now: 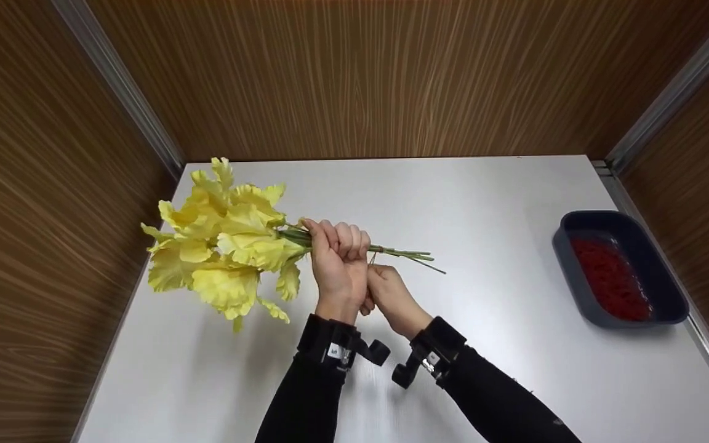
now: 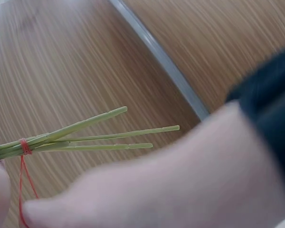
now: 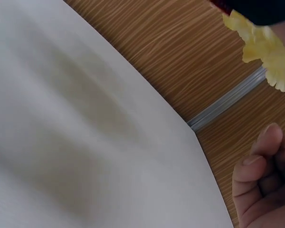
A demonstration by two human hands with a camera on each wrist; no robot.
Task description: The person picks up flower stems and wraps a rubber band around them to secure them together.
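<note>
The left hand [image 1: 339, 261] is wrapped tight around the stems of the yellow flowers [image 1: 222, 246], holding them up over the white table [image 1: 502, 154]. The right hand [image 1: 391, 295], touching it just below, has curled fingers pinching a thin red string [image 2: 23, 185]. Only the left wrist view shows that string tied around the green stems [image 2: 99, 135].

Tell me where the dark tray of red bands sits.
In the head view, the dark grey rectangular plastic tray of red bands sits at the white table's right edge, against the wood-grain wall, apart from both hands.
</note>
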